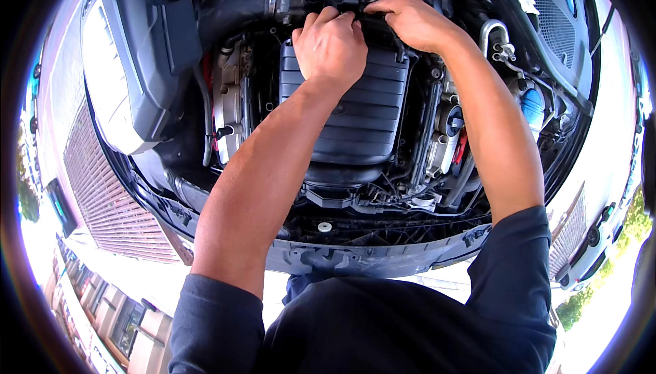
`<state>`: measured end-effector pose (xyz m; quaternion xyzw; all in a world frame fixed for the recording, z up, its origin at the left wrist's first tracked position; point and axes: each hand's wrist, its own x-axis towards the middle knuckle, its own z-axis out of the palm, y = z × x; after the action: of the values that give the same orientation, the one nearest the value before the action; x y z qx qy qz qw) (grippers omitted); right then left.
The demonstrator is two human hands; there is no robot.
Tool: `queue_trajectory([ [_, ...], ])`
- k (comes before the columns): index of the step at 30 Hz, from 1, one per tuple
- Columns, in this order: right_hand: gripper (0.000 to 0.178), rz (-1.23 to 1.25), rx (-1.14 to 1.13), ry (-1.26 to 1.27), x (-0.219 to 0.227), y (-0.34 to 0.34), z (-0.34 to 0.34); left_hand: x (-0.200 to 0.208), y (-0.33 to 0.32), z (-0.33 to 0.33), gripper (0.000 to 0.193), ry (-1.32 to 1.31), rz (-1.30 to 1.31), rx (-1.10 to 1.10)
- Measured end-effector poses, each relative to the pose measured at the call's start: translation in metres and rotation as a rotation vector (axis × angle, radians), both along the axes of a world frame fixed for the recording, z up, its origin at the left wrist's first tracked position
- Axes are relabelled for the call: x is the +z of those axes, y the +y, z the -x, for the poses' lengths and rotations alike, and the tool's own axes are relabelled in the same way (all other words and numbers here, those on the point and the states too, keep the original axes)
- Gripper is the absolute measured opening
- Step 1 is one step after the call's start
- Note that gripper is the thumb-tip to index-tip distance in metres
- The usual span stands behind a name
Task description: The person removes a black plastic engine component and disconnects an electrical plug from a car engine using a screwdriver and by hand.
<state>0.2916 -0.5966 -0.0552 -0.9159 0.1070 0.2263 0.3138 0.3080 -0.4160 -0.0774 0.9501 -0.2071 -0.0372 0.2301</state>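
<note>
Leaning over an open engine bay, the person has both hands at the far end of the black ribbed engine cover. Left hand is curled narrow over the cover's far edge, fingers gripping it. Right hand pinches that edge just beside it. The cover's long axis runs away from the person; neither hand is clearly nearer.

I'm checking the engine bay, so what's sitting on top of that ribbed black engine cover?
Both hands rest on the far edge of the ribbed black engine cover: the left hand grips it, the right hand beside it. Whatever lies beneath their fingers is hidden.
</note>
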Motion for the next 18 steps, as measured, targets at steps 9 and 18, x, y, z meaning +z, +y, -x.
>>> queue_trajectory([
  [9, 0.050, 0.087, 0.061, -0.073, -0.007, -0.004, 0.006, 0.005, -0.011, 0.002, 0.028, 0.010, 0.023, 0.132],
  [18, 0.049, 0.088, 0.041, -0.036, -0.002, 0.002, 0.003, 0.004, -0.012, 0.002, 0.026, -0.011, -0.013, 0.135],
])
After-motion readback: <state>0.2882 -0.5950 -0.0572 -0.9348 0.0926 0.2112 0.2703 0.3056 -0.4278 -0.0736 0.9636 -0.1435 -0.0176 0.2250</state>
